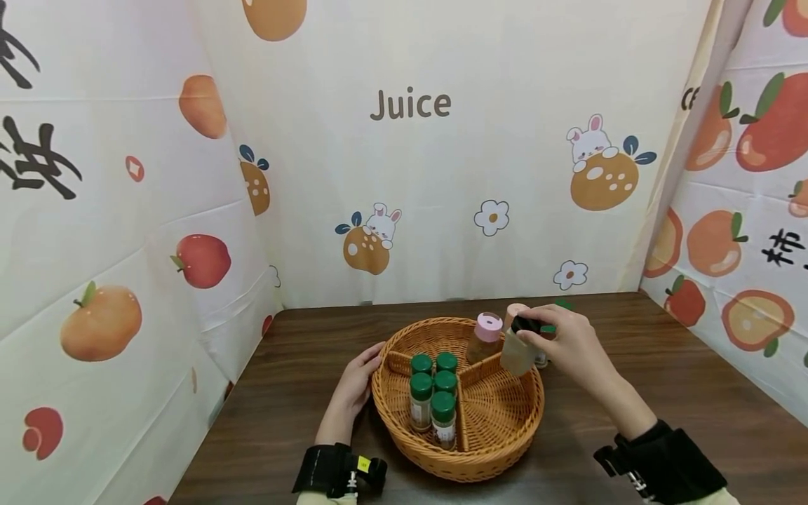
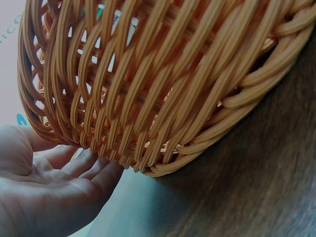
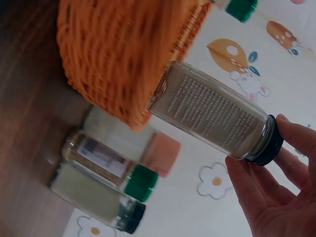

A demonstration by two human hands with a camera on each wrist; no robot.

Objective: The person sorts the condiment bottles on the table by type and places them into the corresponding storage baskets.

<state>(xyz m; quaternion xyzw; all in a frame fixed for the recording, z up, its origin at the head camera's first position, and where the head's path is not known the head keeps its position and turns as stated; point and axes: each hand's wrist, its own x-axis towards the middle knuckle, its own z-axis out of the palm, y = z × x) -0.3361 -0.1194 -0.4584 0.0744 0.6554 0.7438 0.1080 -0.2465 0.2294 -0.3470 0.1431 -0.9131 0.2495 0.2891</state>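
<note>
My right hand pinches the black cap of a glass spice jar with fingers and thumb. The jar holds a greyish powder and hangs tilted over the right rim of a round wicker basket. My left hand touches the basket's left outer side with relaxed fingers. Dividers split the basket into compartments. Several green-capped jars stand in the left one, and a pink-capped jar is in the back one.
Beyond the basket's right side stand a peach-capped jar, a green-capped jar and a dark-capped jar, partly hidden by my right hand in the head view. Printed cloth walls border the brown wooden table.
</note>
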